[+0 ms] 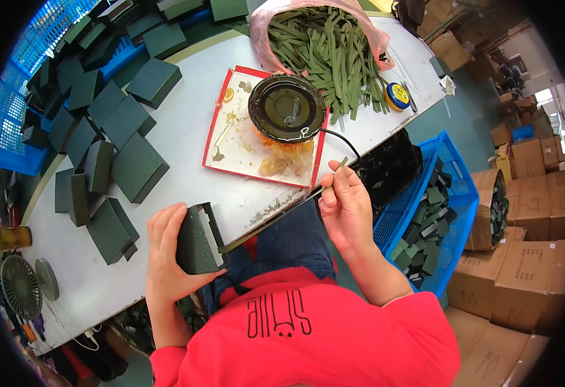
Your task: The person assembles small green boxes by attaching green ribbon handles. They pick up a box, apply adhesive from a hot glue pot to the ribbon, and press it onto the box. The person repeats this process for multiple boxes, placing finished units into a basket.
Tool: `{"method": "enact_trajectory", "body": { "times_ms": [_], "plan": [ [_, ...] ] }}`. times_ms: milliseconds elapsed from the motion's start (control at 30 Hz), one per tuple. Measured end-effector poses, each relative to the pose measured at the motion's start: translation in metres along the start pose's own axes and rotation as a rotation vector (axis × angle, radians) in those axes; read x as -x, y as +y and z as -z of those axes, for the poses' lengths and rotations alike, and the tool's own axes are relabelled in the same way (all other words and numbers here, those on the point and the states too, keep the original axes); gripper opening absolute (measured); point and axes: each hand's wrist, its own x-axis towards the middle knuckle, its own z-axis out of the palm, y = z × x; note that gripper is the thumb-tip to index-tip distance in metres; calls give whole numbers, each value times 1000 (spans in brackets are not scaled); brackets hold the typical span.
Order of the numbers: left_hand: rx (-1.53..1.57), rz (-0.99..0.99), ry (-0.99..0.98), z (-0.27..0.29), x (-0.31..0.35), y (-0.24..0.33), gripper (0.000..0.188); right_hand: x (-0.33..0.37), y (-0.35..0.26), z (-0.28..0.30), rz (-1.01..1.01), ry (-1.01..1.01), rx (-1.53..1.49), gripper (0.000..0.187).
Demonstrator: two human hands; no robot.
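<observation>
My left hand (pixel 164 253) grips a small dark green box (pixel 200 238) at the near edge of the white table (pixel 185 129), its open side turned toward my right. My right hand (pixel 345 205) pinches a long thin green strip (pixel 281 214) that runs from my fingers down to the box's opening. Just beyond my hands a round black glue pot (pixel 287 108) sits on a red-edged white tray (pixel 238 143) smeared with amber glue.
Many dark green boxes (pixel 108 122) lie over the table's left side and in a blue crate (pixel 11 116). A pink bag of green strips (pixel 324 45) sits at the far edge. A blue basket (pixel 434 213) of pieces stands at my right, cardboard cartons (pixel 527 258) beyond it.
</observation>
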Motion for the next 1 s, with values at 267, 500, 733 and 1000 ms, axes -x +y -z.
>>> {"method": "enact_trajectory", "body": {
  "times_ms": [267,500,733,1000],
  "plan": [
    [31,-64,-51,-8,-17,11,108,-33,-10,-14,77,-75,539,21],
    [55,-104,-76,-16,-25,17,107,-52,-13,-15,26,-68,611,22],
    [55,-94,-86,-16,-24,18,107,-55,-15,-24,-19,-23,585,21],
    [51,-101,-91,-17,-23,17,107,-61,-17,-17,-84,-38,505,19]
  ]
}}
